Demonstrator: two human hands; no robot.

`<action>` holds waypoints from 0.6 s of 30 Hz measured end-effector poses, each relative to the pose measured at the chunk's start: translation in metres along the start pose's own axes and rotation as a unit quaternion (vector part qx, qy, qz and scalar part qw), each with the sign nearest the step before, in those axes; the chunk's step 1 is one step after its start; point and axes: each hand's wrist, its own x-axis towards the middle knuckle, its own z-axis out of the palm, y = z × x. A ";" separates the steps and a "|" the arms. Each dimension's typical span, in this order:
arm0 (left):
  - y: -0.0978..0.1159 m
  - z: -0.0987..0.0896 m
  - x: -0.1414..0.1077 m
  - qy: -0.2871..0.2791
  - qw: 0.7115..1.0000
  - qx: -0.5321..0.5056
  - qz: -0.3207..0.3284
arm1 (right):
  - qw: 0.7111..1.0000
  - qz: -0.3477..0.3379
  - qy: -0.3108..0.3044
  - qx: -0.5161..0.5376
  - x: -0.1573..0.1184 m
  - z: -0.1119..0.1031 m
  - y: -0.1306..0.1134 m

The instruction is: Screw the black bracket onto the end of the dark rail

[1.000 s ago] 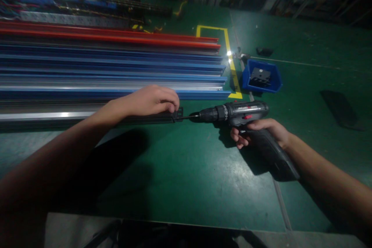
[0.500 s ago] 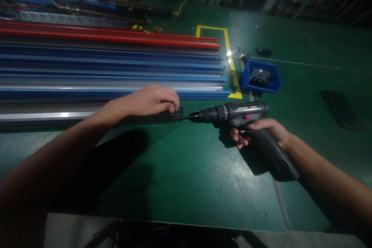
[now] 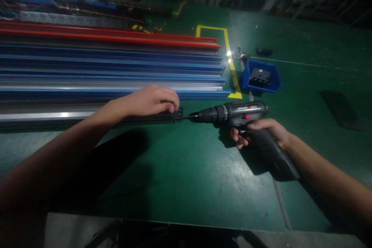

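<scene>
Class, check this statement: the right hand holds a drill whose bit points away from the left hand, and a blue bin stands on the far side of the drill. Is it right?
Not quite: the bit points toward the left hand, as the head view shows. The right hand does hold the drill, and the blue bin does stand on its far side.

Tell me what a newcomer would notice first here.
The black power drill in the right hand likely comes first, its bit pointing at the end of a dark profile by the left hand. Behind, red rails and blue rails run in from the picture's left edge. Beyond the drill sits a blue bin.
</scene>
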 end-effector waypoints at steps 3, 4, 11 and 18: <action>0.000 0.000 0.000 0.001 1.000 -0.003 0.003 | 1.000 -0.002 -0.001 -0.002 0.000 -0.001 0.001; 0.000 0.000 0.000 0.001 1.000 -0.004 0.002 | 1.000 -0.002 0.000 -0.003 0.000 -0.001 0.001; 0.001 0.000 0.000 0.004 1.000 -0.006 -0.006 | 1.000 0.000 0.001 -0.006 0.000 -0.002 0.001; 0.001 0.000 0.000 0.005 1.000 0.003 -0.002 | 1.000 -0.005 0.002 -0.006 0.000 -0.001 0.001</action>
